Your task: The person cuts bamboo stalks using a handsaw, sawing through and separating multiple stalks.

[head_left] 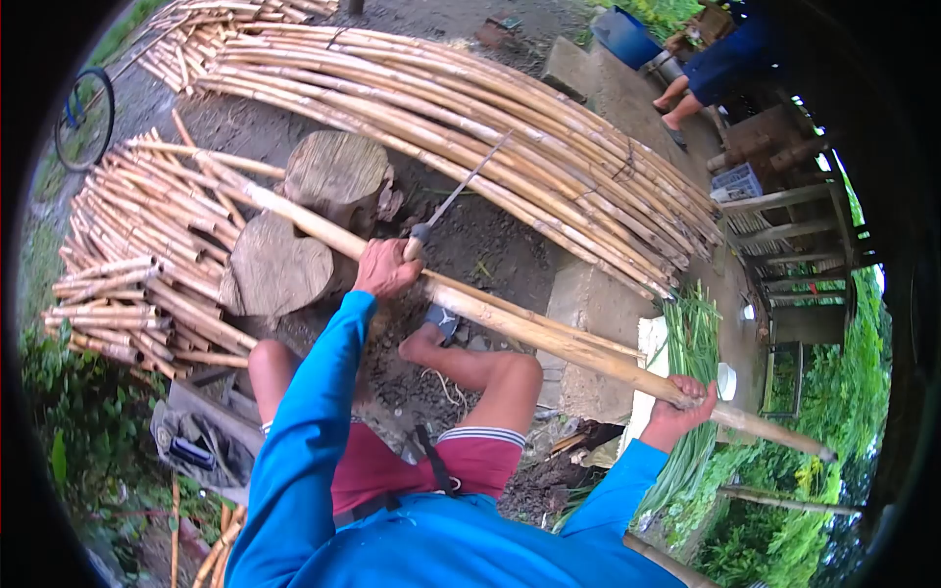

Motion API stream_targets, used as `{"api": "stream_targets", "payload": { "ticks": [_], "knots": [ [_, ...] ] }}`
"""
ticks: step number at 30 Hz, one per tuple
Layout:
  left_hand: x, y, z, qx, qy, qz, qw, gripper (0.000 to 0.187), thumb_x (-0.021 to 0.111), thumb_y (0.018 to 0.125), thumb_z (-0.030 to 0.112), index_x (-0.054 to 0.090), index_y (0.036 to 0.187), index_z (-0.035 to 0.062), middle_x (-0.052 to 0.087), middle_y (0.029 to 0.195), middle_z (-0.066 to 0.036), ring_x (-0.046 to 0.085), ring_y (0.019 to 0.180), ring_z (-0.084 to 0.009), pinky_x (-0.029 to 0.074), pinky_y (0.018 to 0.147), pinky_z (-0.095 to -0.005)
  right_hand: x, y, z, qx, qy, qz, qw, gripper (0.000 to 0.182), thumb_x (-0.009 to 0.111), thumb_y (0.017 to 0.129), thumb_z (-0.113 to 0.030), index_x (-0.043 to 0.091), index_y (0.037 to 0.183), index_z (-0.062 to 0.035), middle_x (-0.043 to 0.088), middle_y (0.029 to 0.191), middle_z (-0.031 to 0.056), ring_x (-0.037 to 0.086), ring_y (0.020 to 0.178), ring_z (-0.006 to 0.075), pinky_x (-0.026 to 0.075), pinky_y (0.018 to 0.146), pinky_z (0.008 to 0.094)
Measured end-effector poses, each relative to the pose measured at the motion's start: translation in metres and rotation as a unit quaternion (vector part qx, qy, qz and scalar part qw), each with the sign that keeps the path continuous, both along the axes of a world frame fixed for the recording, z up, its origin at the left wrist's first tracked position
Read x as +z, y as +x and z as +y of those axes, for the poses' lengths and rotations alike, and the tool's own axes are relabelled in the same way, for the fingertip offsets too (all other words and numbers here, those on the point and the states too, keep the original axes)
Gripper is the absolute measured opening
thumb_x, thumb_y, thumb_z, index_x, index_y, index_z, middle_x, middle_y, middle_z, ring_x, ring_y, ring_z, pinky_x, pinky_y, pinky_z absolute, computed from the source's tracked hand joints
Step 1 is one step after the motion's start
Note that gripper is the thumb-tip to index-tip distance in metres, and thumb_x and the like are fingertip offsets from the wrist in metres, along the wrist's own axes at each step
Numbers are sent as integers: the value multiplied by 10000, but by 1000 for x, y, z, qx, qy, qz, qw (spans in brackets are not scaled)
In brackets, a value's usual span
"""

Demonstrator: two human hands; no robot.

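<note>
My left hand (387,268) is closed around the handle of a long thin-bladed knife (459,201), its blade pointing up and away to the right. That hand also rests against a long bamboo pole (510,318), which slants from the upper left down to the lower right across my lap. Farther along the same pole, my right hand (678,412) wraps round it near its right end. Two cut log stumps (338,169) stand just beyond my left hand, with the pole passing over them. Part of the knife handle is hidden by my fingers.
A large bundle of long bamboo poles (421,93) lies ahead. Shorter cut bamboo pieces (147,255) are piled at left, near a bicycle wheel (84,120). Green leaf strips (689,343) lie at right. Another person's legs (681,103) show beside a blue tub (624,37).
</note>
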State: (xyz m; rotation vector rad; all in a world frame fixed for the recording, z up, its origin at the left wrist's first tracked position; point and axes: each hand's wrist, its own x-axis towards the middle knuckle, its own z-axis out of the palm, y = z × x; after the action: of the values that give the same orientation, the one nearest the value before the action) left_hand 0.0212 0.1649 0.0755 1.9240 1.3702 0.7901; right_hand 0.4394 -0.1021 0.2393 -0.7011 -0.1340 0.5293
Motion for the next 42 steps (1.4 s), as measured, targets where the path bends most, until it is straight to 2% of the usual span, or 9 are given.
{"api": "stream_targets", "payload": {
  "ticks": [5, 7, 12, 17, 27, 29, 31, 36, 42],
  "knots": [
    [-5, -2, -8, 12, -46, -3, 999, 307, 597, 667, 338, 544, 656, 36, 571, 609, -209, 589, 651, -400, 433, 678, -484, 10, 0, -5, 186, 91, -70, 976, 304, 538, 874, -170, 358, 629, -174, 330, 567, -34, 372, 538, 119, 383, 610, 322],
    [-15, 5, -6, 42, 57, -27, 997, 296, 607, 652, 337, 535, 638, 50, 561, 598, -192, 577, 658, -383, 417, 714, -445, 6, 8, 8, 243, 130, -96, 957, 304, 541, 863, -165, 353, 624, -174, 325, 567, -34, 367, 539, 121, 378, 622, 312],
    [-37, 15, -13, 10, 104, -11, 994, 245, 615, 647, 329, 555, 624, 93, 584, 624, -157, 576, 673, -337, 389, 728, -411, -61, 54, 17, -41, -87, 94, 991, 286, 612, 752, -189, 358, 622, -173, 348, 547, -27, 406, 500, 138, 400, 525, 327],
    [-42, 20, -13, 11, 81, 27, 996, 225, 604, 640, 315, 584, 623, 91, 605, 617, -153, 603, 659, -333, 403, 747, -400, -127, 38, -50, -104, -183, 171, 963, 254, 589, 737, -172, 366, 617, -154, 394, 567, 12, 450, 544, 194, 448, 594, 361],
    [-39, 15, -13, 7, 80, 34, 996, 233, 598, 637, 322, 592, 633, 89, 608, 620, -157, 595, 651, -329, 396, 736, -398, -106, 45, -65, -9, -245, 141, 959, 229, 622, 776, -191, 457, 631, -128, 516, 625, 62, 554, 710, 232, 471, 881, 456],
    [-40, 15, -14, -17, 70, 18, 997, 233, 596, 641, 322, 584, 628, 90, 610, 628, -162, 593, 653, -332, 387, 733, -408, -81, 51, -8, -26, -316, 119, 941, 205, 587, 766, -175, 446, 621, -148, 506, 601, 52, 540, 649, 217, 478, 859, 477],
    [-32, 20, -6, -20, 55, 33, 998, 236, 596, 642, 324, 578, 625, 89, 612, 632, -163, 593, 656, -332, 383, 733, -411, -87, 97, 39, 6, -234, 127, 964, 272, 610, 752, -170, 372, 621, -167, 402, 560, 4, 470, 546, 170, 484, 632, 358],
    [-27, 29, 13, -3, 61, 46, 997, 243, 597, 652, 320, 552, 622, 83, 616, 647, -166, 586, 662, -341, 376, 736, -410, -68, 106, 103, 70, -118, 150, 979, 267, 604, 749, -118, 378, 612, -156, 397, 551, -2, 441, 519, 162, 432, 559, 332],
    [-48, 4, 7, 17, 106, 14, 994, 197, 610, 630, 289, 573, 657, 97, 599, 641, -132, 591, 704, -321, 389, 750, -407, -95, 4, -46, -34, -200, 37, 979, 278, 577, 808, -223, 406, 601, -153, 459, 581, 42, 525, 630, 200, 510, 690, 408]
  ]
}}
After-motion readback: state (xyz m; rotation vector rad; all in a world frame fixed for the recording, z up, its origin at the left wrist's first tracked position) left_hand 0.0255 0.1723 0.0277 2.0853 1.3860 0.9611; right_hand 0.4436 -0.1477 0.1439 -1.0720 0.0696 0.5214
